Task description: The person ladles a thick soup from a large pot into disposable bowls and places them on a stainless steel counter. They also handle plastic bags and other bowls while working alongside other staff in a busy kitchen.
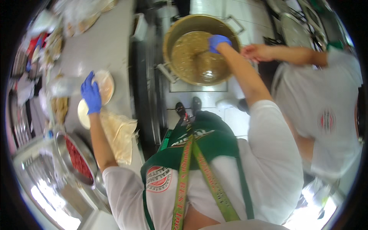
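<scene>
My left hand, in a blue glove, has its fingers stretched out at the edge of a round tub with pinkish contents. Whether it touches the tub I cannot tell. Just below that hand lies a white round lid or plate. My right hand, also gloved in blue, is closed over the right side of a big metal pot. Brownish liquid with light bits fills part of the pot. What my right hand grips is hidden; a dark streak shows in the liquid below it.
A co-worker's bare hand is close to the pot's right side. On the left counter are a beige cloth, plastic bags and a clear container. A metal bowl of red food stands at lower left.
</scene>
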Demonstrator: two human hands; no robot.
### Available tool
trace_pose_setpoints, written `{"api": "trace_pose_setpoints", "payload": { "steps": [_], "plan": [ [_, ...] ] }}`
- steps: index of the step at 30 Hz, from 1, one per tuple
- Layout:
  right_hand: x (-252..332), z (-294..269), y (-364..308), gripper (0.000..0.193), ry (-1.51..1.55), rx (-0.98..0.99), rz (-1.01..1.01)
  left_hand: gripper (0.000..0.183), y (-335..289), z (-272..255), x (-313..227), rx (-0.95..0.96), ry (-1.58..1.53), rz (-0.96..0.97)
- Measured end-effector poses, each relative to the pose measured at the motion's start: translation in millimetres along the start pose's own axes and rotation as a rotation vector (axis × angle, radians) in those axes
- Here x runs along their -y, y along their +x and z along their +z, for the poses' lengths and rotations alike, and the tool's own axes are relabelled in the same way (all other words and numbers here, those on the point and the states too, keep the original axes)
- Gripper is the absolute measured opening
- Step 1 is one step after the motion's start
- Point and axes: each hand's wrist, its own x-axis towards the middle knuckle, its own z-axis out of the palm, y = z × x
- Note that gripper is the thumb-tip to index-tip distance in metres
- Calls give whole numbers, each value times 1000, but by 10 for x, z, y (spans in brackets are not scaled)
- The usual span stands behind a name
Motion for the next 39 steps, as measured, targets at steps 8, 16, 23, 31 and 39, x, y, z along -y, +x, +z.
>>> {"api": "trace_pose_setpoints", "payload": {
  "steps": [8, 16, 23, 31, 39],
  "plan": [
    [520, 209, -279, 52, 969, -812, -1, 36, -128, 282, 441, 209, 86, -152],
    [666, 1179, 424, 29, 1351, -1039, 306, 36, -97, -144, 26, -17, -281, -403],
    [452, 994, 605, 22, 619, -251, -178, 67, -460, -73, 1144, 366, -449, -320],
    [540, 1394, 214, 24, 130, -284, -500, 65, -138, -223, 768, 488, -685, -714],
    [948, 1661, 401, 24, 234, -305, -394, 48, -47, -74, 791, 445, -684, -607]
  ]
}}
